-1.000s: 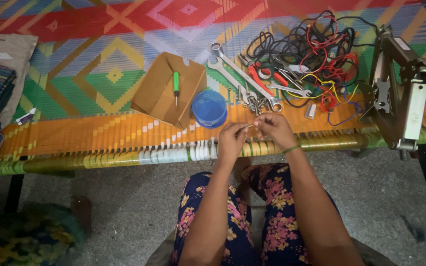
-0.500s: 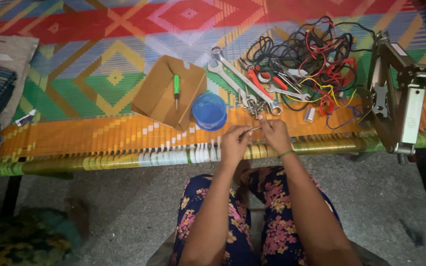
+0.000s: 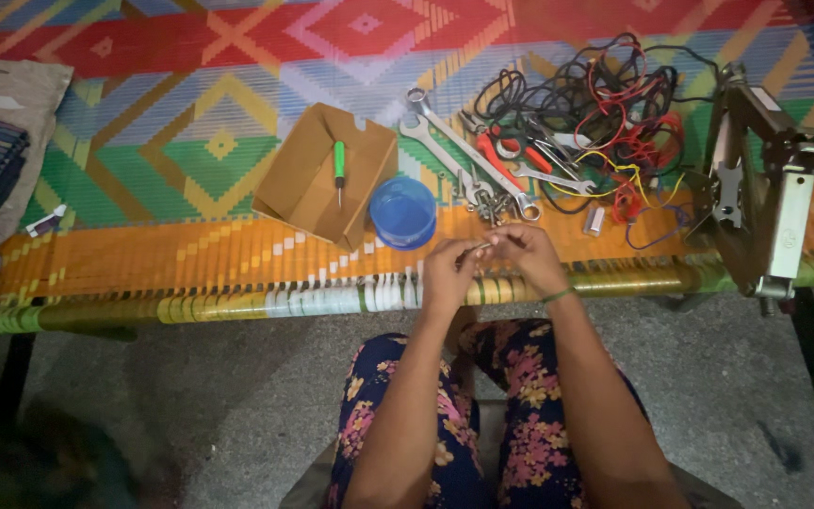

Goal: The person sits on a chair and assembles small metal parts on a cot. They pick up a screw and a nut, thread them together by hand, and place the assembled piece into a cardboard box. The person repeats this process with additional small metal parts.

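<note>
Fingers of my left hand (image 3: pixel 448 271) and right hand (image 3: pixel 527 254) pinch a thin metal pin (image 3: pixel 474 249) between them at centre frame, over the woven cot's (image 3: pixel 190 254) orange edge. Just above sit a round blue plastic tub (image 3: pixel 401 211), steel spanners (image 3: pixel 468 155) and a folded cardboard box (image 3: pixel 305 184) holding a green-handled screwdriver (image 3: pixel 338 170). Tangled wires (image 3: pixel 605 104) fill the upper right.

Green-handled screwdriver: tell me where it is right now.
In the head view, the green-handled screwdriver lies inside the open cardboard box on the woven cot, left of the blue round container and up-left of the left hand.
</note>
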